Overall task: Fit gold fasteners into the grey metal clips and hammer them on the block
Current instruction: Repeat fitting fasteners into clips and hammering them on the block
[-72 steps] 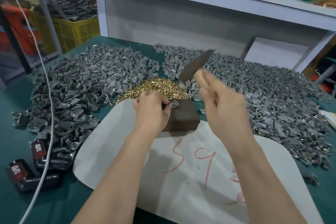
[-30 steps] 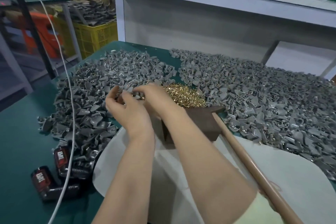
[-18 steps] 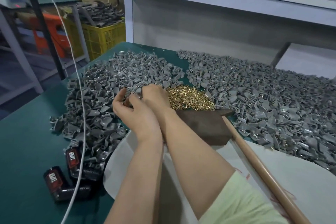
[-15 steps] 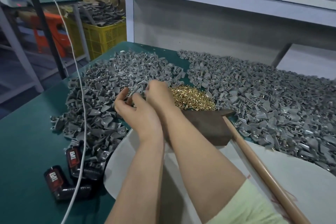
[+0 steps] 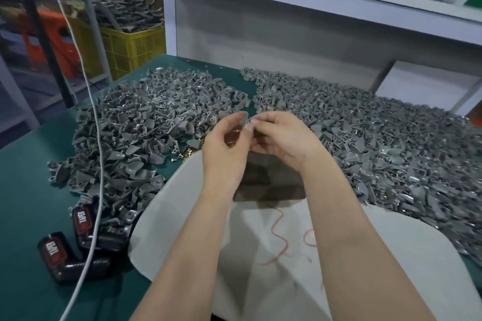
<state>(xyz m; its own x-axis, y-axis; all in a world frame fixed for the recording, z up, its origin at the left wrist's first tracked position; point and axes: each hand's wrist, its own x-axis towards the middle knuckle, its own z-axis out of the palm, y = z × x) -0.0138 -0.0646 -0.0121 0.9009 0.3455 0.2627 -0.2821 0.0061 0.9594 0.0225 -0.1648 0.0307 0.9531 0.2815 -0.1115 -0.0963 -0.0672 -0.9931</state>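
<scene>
Left hand [image 5: 224,150]: is hovering over the block, fingers curling in and pinching a small grey metal clip [image 5: 244,118] at their tips
Right hand [image 5: 285,138]: is meeting the left hand, thumb and forefinger squeezing the same clip; whether a fastener is between them is too small to tell
Dark brown rectangular block [image 5: 268,182]: is sitting on the sheet, partly hidden beneath both wrists
Loose gold fasteners [image 5: 188,154]: are lying just left of the block
Left heap of grey clips [image 5: 146,133] and right heap of grey clips [image 5: 386,148]: are flanking the hands
White sheet with red scribbles [image 5: 260,255]: is lying on the green table top [image 5: 28,190]
White cable [image 5: 97,138]: is crossing the left heap and two black-and-red battery packs [image 5: 54,255]
</scene>
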